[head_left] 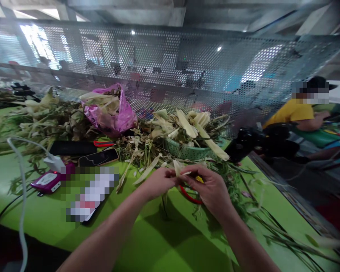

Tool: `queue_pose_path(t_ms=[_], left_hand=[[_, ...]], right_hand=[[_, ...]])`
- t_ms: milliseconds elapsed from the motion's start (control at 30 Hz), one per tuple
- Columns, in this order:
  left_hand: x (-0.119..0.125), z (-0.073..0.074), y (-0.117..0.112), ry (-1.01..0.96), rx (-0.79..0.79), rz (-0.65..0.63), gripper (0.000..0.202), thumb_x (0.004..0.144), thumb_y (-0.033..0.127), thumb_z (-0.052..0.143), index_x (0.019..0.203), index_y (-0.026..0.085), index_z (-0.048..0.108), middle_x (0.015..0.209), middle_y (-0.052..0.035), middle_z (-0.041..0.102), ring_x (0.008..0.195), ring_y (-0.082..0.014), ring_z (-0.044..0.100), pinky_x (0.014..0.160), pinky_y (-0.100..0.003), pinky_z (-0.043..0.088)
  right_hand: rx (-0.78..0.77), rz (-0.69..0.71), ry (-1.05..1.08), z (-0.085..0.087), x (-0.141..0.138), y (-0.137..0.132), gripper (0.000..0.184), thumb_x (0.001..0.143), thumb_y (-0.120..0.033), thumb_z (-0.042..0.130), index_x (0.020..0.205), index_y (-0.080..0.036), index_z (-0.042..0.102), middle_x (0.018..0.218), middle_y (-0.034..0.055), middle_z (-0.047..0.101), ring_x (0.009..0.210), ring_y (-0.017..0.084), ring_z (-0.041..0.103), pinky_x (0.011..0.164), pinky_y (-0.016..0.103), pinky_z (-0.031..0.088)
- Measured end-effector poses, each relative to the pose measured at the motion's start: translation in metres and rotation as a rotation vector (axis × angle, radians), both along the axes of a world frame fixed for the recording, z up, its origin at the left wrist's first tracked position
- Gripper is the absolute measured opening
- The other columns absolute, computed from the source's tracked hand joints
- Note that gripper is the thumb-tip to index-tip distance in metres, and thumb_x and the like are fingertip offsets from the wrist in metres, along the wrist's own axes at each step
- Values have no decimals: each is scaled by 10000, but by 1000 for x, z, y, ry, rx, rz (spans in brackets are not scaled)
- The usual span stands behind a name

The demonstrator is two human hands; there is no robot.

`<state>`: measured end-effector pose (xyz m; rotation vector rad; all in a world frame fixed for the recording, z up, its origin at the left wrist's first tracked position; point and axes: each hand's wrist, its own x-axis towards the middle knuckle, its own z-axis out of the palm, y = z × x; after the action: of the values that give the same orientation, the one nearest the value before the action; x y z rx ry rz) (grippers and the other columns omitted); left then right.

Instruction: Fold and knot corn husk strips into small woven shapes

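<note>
Over the green table (124,241), a pale strip of dried corn husk (177,166) is pinched between my two hands. My left hand (162,183) grips its lower end, fingers closed, and a thin dark stem or wire hangs below. From the other side, my right hand (211,189) holds the husk between thumb and fingertips. Behind the right hand lies a red loop (190,196) with a bit of yellow; its kind is partly hidden. Just beyond my hands stands a green plastic basket (184,151) heaped with husk pieces (187,122).
Behind left, a pink plastic bag (110,117) holds husks beside dried leaves (56,121). Nearer lie a phone (99,156), a red-handled tool (104,144), a purple power strip (47,182) and a pixelated device (92,198). Stems (289,226) lie right; a person (291,113) sits beyond.
</note>
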<state>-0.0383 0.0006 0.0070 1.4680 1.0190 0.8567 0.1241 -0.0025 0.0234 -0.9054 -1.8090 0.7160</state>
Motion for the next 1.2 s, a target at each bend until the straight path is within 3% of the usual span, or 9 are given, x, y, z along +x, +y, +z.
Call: queue_pose_path(t_ms=[133,267,433,600,733,933,1200], left_hand=[[-2,-2,1,328,189,58,238,742,313,519,662,123,638,562,29,421,570,-105,368,533,-240,259],[-5,-2,1,485,232,112,232,720,307,530,678,122,662,552,26,418,549,-102,353,509,-245,228],[-6,0,0,501,305,126,231,731,306,523,809,160,683,592,10,530,542,-114,413,518,-245,249],[-4,1,-2,531,408,179,126,709,282,535,723,184,612,628,-7,570,577,-135,468,524,-253,247],[-7,2,-2,507,412,200,140,686,272,563,803,198,587,677,-3,587,604,-141,488,533,-244,263],[-11,6,-4,512,449,195,101,681,273,583,744,197,564,649,9,557,592,-129,458,523,-244,249],[-12,6,-4,482,456,166,95,687,268,583,719,185,550,654,11,566,590,-118,454,523,-237,248]], right_hand=[[69,79,-187,1,0,1,186,878,-245,562,938,-236,738,854,46,666,783,173,632,710,273,487],[89,94,-303,3,0,2,268,900,-214,504,1069,-242,710,830,42,598,743,155,601,667,254,477],[73,34,-323,-1,0,1,220,883,-201,528,1059,-236,656,934,46,661,838,181,623,766,289,481],[86,-68,-343,-4,1,1,78,853,-217,579,890,-217,648,870,33,684,793,187,635,751,293,476],[151,-91,-411,0,2,-1,66,854,-210,575,882,-212,635,857,28,673,775,176,626,720,274,463],[215,-74,-511,6,1,-4,129,887,-188,512,917,-212,635,891,34,659,791,162,620,724,258,457],[322,-161,-637,5,-1,-8,166,882,-180,485,916,-207,645,878,50,659,755,176,618,692,273,461]])
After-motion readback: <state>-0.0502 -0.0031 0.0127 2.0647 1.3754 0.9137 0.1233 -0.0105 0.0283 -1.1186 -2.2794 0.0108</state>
